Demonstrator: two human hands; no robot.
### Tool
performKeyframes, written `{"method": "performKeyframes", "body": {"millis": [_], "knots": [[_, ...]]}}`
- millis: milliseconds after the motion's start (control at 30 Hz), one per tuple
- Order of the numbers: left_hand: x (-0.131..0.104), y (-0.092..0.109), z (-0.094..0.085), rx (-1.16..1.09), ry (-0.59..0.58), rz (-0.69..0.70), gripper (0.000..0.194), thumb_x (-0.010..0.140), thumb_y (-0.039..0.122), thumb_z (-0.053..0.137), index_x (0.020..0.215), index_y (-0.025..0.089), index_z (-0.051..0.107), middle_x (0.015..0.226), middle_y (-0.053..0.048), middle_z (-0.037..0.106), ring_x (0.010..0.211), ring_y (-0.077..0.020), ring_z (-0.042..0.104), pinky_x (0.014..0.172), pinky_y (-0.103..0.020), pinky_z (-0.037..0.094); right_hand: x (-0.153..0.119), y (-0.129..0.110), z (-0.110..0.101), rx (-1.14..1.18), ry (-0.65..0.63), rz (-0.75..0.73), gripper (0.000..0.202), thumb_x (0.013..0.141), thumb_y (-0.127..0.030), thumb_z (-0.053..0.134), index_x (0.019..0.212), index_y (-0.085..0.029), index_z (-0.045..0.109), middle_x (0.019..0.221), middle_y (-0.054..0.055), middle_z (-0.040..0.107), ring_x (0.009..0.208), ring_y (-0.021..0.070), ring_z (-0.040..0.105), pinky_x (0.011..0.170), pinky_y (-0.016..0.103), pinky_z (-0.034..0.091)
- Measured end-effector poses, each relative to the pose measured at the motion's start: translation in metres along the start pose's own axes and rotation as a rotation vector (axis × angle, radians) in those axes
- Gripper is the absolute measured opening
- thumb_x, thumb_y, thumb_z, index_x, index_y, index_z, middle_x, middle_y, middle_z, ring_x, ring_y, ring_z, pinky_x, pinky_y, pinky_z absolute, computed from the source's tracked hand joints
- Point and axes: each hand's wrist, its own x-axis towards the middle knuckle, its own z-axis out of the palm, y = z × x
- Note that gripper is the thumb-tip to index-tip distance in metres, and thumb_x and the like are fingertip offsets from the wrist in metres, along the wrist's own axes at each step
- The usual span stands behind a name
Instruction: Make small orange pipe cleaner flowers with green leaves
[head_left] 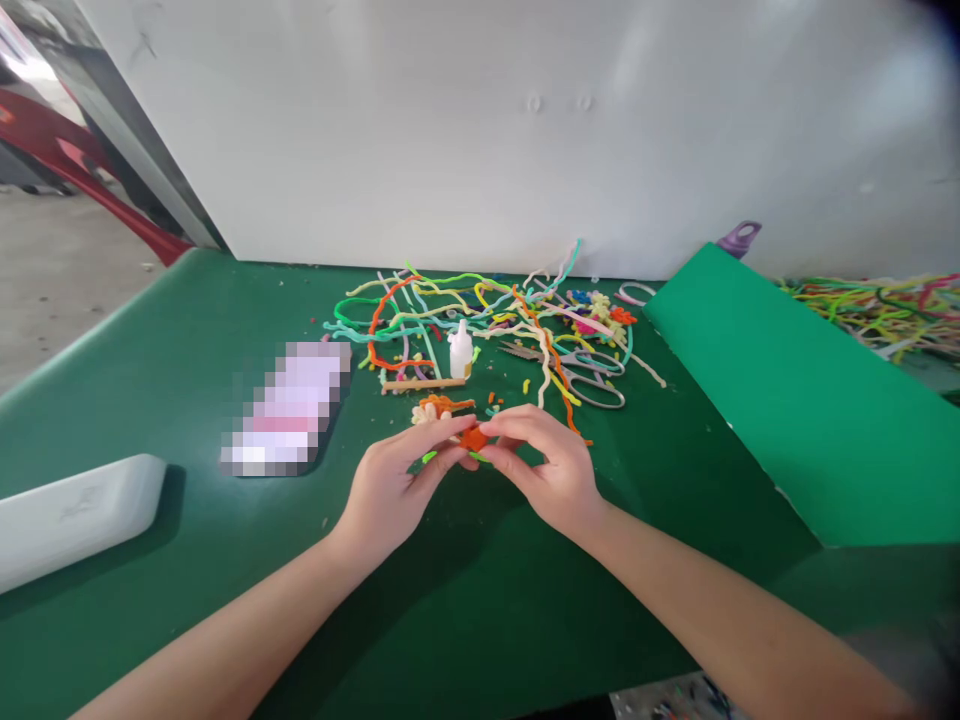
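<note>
Between the fingertips of both hands is a small orange piece [474,438] that looks like bent pipe cleaner, with bits of green at its lower edge. My left hand [405,470] pinches it from the left side, thumb below and fingers above. From the right, my right hand [544,460] pinches the same piece in a like way. Just beyond the fingers lie an orange pipe cleaner shape [444,403] and a cream bundle [427,413], partly hidden by my left hand. Small orange and teal snippets [493,409] are scattered near them.
A white glue bottle [461,355] stands behind a wooden stick [424,384]. Scissors [592,375] lie right of it among tangled pipe cleaners [450,300]. A blurred-out phone [292,410] and a white case [82,515] lie left. A green board [810,400] is at right.
</note>
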Motion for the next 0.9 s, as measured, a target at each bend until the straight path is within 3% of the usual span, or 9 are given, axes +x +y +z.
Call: {"method": "performKeyframes", "body": {"millis": [233,367,900], "knots": [[0.0003,-0.0016,0.0012,0.061,0.092,0.002,0.020,0.083,0.018,0.058,0.100,0.023,0.069,0.085,0.001,0.076,0.078,-0.0152,0.071,0.073,-0.022,0.055,0.0027,0.0008,-0.0004,0.034,-0.017,-0.005,0.020,0.078,-0.015,0.066,0.097,-0.020,0.066,0.092,0.003,0.065,0.064,0.0089,0.058,0.062,0.025,0.053],[-0.0005,-0.0006,0.0011,0.072,0.122,-0.008,0.018,0.080,0.019,0.062,0.096,0.023,0.071,0.090,0.001,0.075,0.077,-0.0165,0.071,0.069,-0.022,0.057,0.0026,0.0027,-0.0001,0.074,-0.013,0.019,0.019,0.076,-0.017,0.068,0.095,-0.022,0.067,0.090,0.003,0.064,0.063,0.0090,0.058,0.062,0.026,0.053],[-0.0022,0.0012,0.0011,0.035,0.079,-0.053,0.016,0.078,0.021,0.064,0.092,0.025,0.072,0.089,0.001,0.075,0.076,-0.0189,0.072,0.070,-0.028,0.059,0.0008,0.0042,0.0024,0.082,-0.042,-0.004,0.020,0.074,-0.020,0.071,0.093,-0.020,0.066,0.087,0.003,0.062,0.064,0.0099,0.057,0.059,0.025,0.053]]}}
